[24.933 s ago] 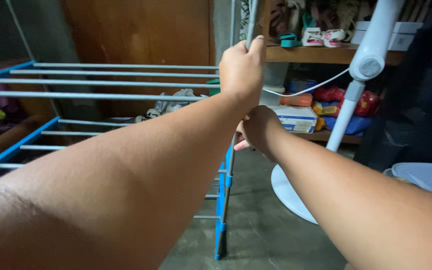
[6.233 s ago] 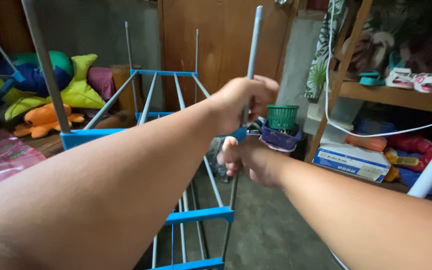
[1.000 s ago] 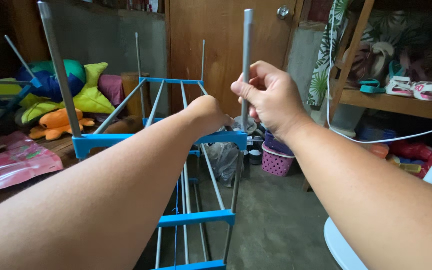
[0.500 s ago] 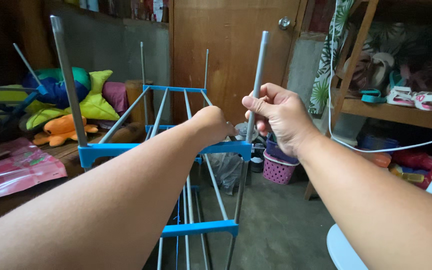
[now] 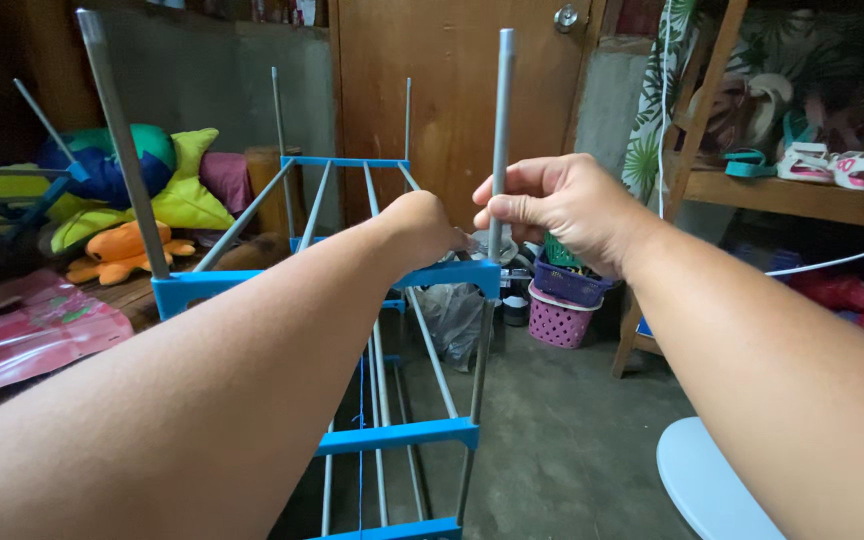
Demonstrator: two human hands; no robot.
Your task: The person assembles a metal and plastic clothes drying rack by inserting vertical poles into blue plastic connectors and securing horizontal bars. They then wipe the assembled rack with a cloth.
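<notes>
While the right hand (image 5: pixel 552 205) wraps its fingers (image 5: pixel 517 210) tight around the grey upright pole (image 5: pixel 502 120), thumb pressed across the front, that pole stands near vertical at the near right corner of the blue-and-grey rack (image 5: pixel 392 300), its foot meeting the blue corner joint (image 5: pixel 457 272). Left hand (image 5: pixel 422 225) comes in from the other side and sits right at that same corner, knuckles toward us, fingers curled down and hidden behind the hand, so whether it grips anything I cannot tell; it looks to be touching the blue bar just beside the pole's base. Across the rack, a second grey pole (image 5: pixel 122 150) leans up from the near left corner, and two thinner ones rise at the far end, against the wooden door (image 5: pixel 442 80). Grey rails run lengthwise between the blue crossbars, and a lower blue crossbar (image 5: pixel 397 437) shows beneath the arms. Beyond the right corner, on the concrete floor (image 5: pixel 562 440), sit a pink basket (image 5: pixel 562 320) and a purple one (image 5: pixel 572 282) just above it. Off to the left lie stuffed toys (image 5: pixel 132 200) in yellow, green and orange, with a pink plastic bag (image 5: pixel 32 335) nearer. On the right, a wooden shelf (image 5: pixel 802 195) carries sandals, and a white round base (image 5: pixel 712 490) sits low by the right forearm.
</notes>
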